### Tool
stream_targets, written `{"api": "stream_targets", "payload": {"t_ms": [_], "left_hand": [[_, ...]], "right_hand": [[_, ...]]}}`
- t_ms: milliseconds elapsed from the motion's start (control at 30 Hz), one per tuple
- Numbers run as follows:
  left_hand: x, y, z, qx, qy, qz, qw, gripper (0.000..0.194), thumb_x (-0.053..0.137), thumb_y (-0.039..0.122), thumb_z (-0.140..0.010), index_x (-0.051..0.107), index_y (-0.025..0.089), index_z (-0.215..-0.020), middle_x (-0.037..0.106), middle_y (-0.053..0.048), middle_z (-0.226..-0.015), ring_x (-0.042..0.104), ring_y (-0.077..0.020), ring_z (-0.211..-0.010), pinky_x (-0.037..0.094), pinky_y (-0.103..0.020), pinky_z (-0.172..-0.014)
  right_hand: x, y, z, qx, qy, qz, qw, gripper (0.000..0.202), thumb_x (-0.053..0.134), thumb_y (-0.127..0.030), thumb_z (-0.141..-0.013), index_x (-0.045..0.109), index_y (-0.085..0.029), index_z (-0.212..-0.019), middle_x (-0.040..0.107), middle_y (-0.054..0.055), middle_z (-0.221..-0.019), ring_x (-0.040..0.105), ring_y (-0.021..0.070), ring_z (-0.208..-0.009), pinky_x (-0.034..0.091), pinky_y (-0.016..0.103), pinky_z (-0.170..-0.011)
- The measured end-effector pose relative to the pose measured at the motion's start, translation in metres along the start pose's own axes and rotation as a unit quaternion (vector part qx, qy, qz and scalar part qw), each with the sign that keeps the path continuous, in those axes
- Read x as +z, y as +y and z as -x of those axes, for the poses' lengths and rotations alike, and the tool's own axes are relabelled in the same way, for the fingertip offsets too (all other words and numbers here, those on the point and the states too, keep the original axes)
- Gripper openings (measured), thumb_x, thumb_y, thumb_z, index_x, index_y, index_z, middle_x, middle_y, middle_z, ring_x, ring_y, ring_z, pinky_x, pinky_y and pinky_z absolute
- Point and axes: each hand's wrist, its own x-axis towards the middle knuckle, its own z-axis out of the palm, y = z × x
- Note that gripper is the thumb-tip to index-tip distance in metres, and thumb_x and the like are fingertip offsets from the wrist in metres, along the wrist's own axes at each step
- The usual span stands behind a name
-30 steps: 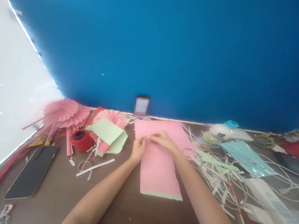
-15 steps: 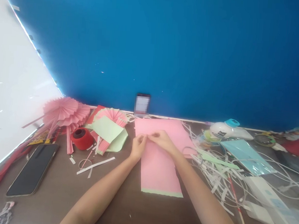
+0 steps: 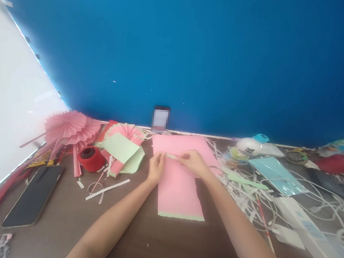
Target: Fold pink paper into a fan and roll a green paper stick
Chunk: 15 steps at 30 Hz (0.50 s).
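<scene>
Pink paper (image 3: 176,192) lies in the middle of the table, with a pale green band along its near edge. Over its upper part, my left hand (image 3: 156,166) is closed, fingertips pinching the left end of a narrow pale green paper strip (image 3: 172,156). The strip's other end sits between the pinched fingers of my right hand (image 3: 195,162). Whether this strip is loose or a folded edge of the paper, I cannot tell. Another pink sheet area (image 3: 182,143) spreads out behind both hands.
On the left are pink paper fans (image 3: 72,126), a red tape roll (image 3: 91,159), green paper (image 3: 120,147) and a phone (image 3: 33,196). To the right lie paper scraps and cables (image 3: 244,197), a white bottle (image 3: 251,145), a blue packet (image 3: 279,176) and a power strip (image 3: 309,229).
My fingertips have drawn apart, the right hand shifting rightward relative to the left, and the pale strip now shows between them. The whole view has shifted slightly.
</scene>
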Motion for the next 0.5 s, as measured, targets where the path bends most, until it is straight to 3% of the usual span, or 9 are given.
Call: {"api": "stream_targets", "payload": {"t_ms": [133, 267, 500], "left_hand": [[0.000, 0.000, 0.000, 0.009, -0.002, -0.018, 1.000, 0.028, 0.041, 0.039, -0.081, 0.057, 0.017, -0.077, 0.056, -0.002, -0.070, 0.051, -0.0132, -0.067, 0.039, -0.023, -0.066], [0.000, -0.001, 0.000, 0.008, -0.002, -0.025, 1.000, 0.027, 0.041, 0.039, -0.081, 0.057, 0.017, -0.077, 0.056, -0.001, -0.069, 0.051, -0.0130, -0.066, 0.038, -0.023, -0.065], [0.000, -0.002, 0.000, 0.007, -0.007, -0.021, 1.000, 0.027, 0.041, 0.040, -0.081, 0.057, 0.017, -0.078, 0.056, -0.002, -0.070, 0.051, -0.0135, -0.067, 0.038, -0.023, -0.067]], "right_hand": [[0.001, 0.006, -0.005, 0.006, 0.014, -0.008, 1.000, 0.020, 0.063, -0.034, -0.061, 0.063, -0.014, -0.062, 0.064, 0.005, -0.066, 0.057, 0.0158, -0.061, 0.043, 0.024, -0.056], [0.004, 0.008, -0.011, 0.031, 0.066, -0.043, 0.996, 0.034, 0.070, -0.032, -0.055, 0.063, -0.013, -0.082, 0.064, 0.009, -0.088, 0.060, 0.0152, -0.066, 0.046, 0.025, -0.060], [0.001, 0.007, -0.013, 0.030, 0.015, -0.037, 0.999, 0.021, 0.066, -0.029, -0.061, 0.067, -0.014, -0.075, 0.067, 0.009, -0.086, 0.061, 0.0191, -0.075, 0.047, 0.027, -0.066]]}}
